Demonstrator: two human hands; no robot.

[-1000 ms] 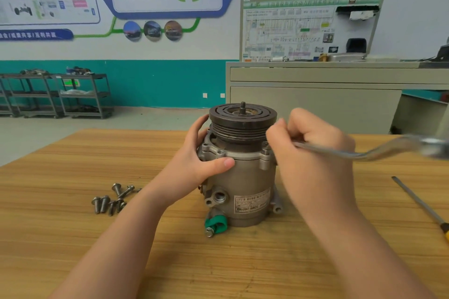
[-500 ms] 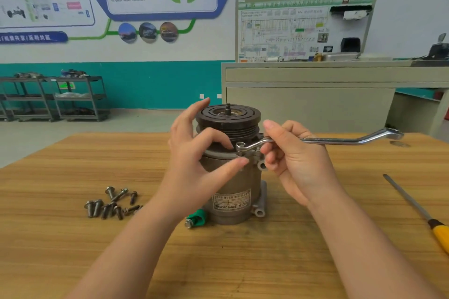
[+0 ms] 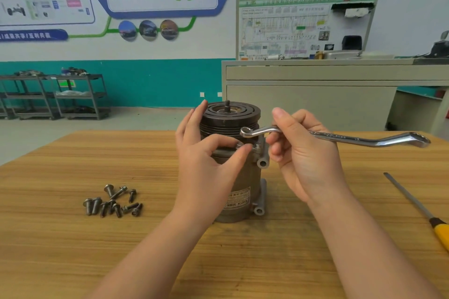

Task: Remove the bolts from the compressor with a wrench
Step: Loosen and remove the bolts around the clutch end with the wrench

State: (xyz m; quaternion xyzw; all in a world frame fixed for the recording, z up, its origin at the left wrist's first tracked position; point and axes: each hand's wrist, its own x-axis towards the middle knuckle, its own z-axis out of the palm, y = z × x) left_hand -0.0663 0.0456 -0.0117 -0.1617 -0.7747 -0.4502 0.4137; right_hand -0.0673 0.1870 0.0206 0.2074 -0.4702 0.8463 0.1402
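The grey compressor (image 3: pixel 239 184) stands upright on the wooden table (image 3: pixel 73 238), its dark pulley on top. My left hand (image 3: pixel 206 160) is at its upper left side, thumb and forefinger pinching a bolt head (image 3: pixel 239 145) on the flange. My right hand (image 3: pixel 301 153) holds a double-ended ring wrench (image 3: pixel 340 138) near its left end. The wrench's left ring hovers just above that bolt, and its other ring points right. Several removed bolts (image 3: pixel 113 200) lie in a pile on the table to the left.
A screwdriver (image 3: pixel 418 209) with a yellow handle lies at the table's right edge. Beyond the table stand a grey cabinet (image 3: pixel 315 99) with a display board, and metal shelf carts (image 3: pixel 56 97) against the teal wall.
The wrench has lifted off the bolt and now hovers above it. My left hand has moved from gripping the compressor body to pinching the bolt head. The compressor has turned a little.
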